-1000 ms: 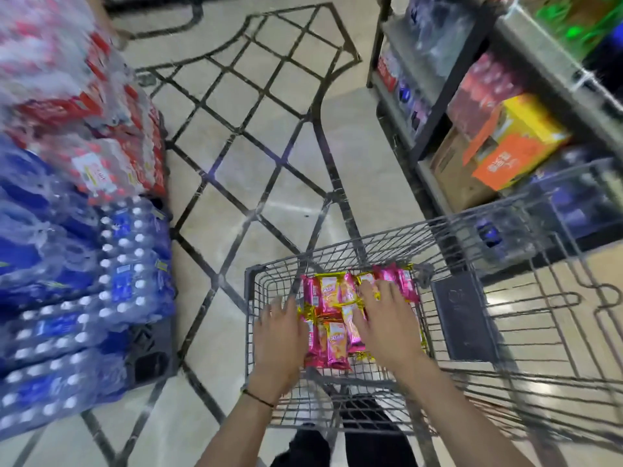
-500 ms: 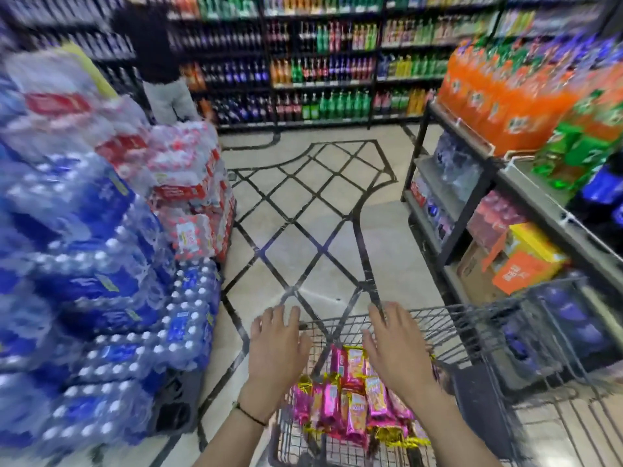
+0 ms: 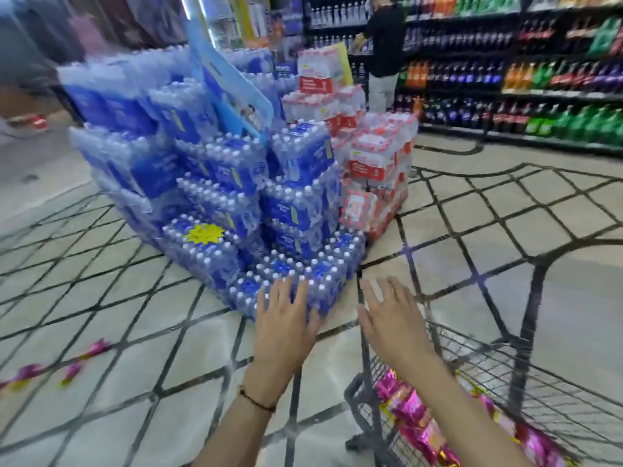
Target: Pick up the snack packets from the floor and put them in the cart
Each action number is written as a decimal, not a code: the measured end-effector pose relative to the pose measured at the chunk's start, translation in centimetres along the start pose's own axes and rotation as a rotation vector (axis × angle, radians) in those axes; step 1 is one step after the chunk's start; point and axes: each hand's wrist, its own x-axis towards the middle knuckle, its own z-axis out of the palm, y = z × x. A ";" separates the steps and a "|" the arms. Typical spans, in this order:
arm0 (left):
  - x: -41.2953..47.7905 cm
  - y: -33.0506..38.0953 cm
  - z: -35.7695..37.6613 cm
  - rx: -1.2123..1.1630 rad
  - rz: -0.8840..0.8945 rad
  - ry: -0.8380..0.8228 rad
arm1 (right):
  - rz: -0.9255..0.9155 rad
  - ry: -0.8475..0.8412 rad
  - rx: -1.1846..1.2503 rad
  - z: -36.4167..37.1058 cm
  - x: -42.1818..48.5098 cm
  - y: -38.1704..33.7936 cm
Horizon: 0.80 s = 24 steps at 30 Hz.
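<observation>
A person's left hand and right hand reach forward, both empty, fingers straight and spread. The right hand is above the left edge of a wire cart. Pink snack packets lie in the cart, near right. Loose packets lie on the tiled floor at near left. Stacked water bottles stand beyond.

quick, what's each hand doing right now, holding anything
Left hand: open, fingers straight, holding nothing.
Right hand: open, fingers spread above the cart, holding nothing.
</observation>
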 end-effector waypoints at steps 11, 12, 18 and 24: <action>-16.2 -15.8 -9.0 0.148 -0.575 0.030 | -0.452 -0.095 0.154 1.5 0.3 -23.5; -17.9 -17.4 -10.0 0.163 -0.623 0.032 | -0.496 -0.095 0.170 1.5 0.0 -26.3; -30.3 -28.0 -16.7 0.067 -0.949 -0.049 | -0.807 -0.163 0.268 2.4 -4.5 -45.3; -41.0 -36.9 -23.0 0.140 -1.131 -0.020 | -1.005 -0.164 0.324 2.2 -11.2 -62.5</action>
